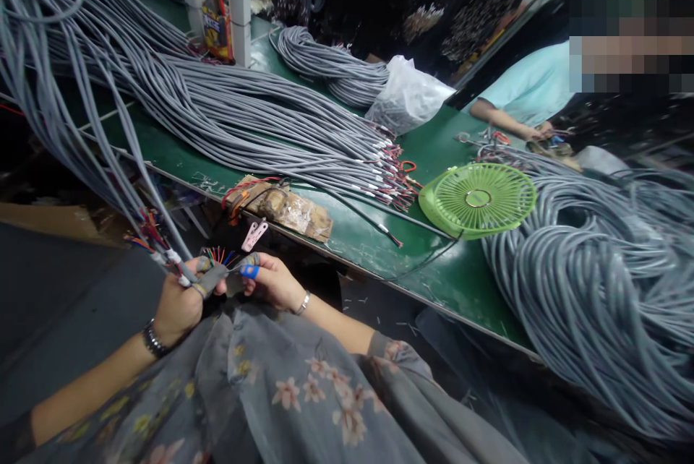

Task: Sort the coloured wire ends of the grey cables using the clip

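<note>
Several grey cables (127,186) hang down from the upper left to my left hand (181,301), which is closed around their ends. Thin coloured wires (217,256) fan out from a cable end between my hands. My right hand (276,282) pinches at these wires, just right of the left hand; what exactly lies between its fingertips is too small to tell. Grey wrappings cover some fingers, and a blue band (249,271) shows on the right hand. Other stripped ends with white sleeves (173,256) stick out beside my left hand.
Long grey cables (260,110) lie across the green table (379,254). A taped wooden block (293,211) and a pink clip (254,235) are at its near edge. Right of them stand a green fan (477,200) and large cable coils (590,276). A person (531,84) works across the table.
</note>
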